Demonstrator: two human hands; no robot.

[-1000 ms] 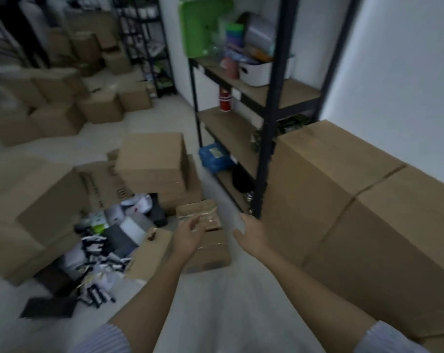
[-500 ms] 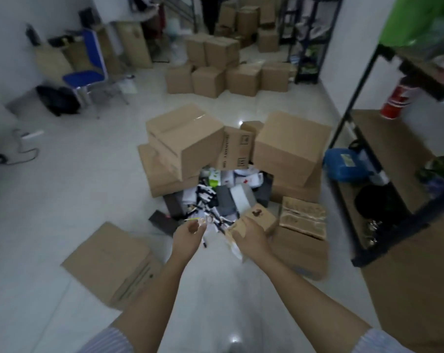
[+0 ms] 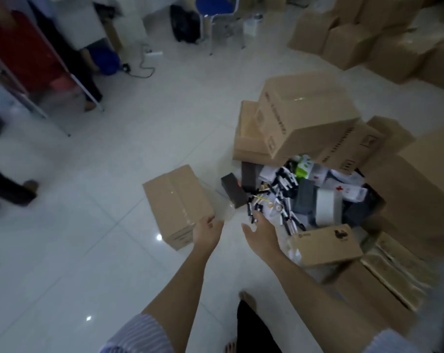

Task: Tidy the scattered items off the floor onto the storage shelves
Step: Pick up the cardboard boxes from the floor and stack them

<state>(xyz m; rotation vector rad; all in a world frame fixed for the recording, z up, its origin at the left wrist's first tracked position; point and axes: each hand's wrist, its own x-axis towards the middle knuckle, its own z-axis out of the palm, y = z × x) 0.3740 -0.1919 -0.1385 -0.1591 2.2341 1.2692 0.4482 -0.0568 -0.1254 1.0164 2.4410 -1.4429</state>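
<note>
Both hands empty, fingers loose: my left hand (image 3: pixel 207 233) nears the sealed box (image 3: pixel 179 205), right hand (image 3: pixel 263 231) nears the scattered pile (image 3: pixel 287 197) to gather.

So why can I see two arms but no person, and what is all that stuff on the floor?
The camera sits on the person's head and looks down, so you see only their own arms. The left hand and the right hand are both open and hold nothing. They reach toward a pile of small items scattered on the white floor: little boxes, packets and dark pieces, too blurry to name. Brown cardboard boxes stand round the pile, and one taped box lies just beyond the left hand. At the bottom you see the person's bare foot.
</note>
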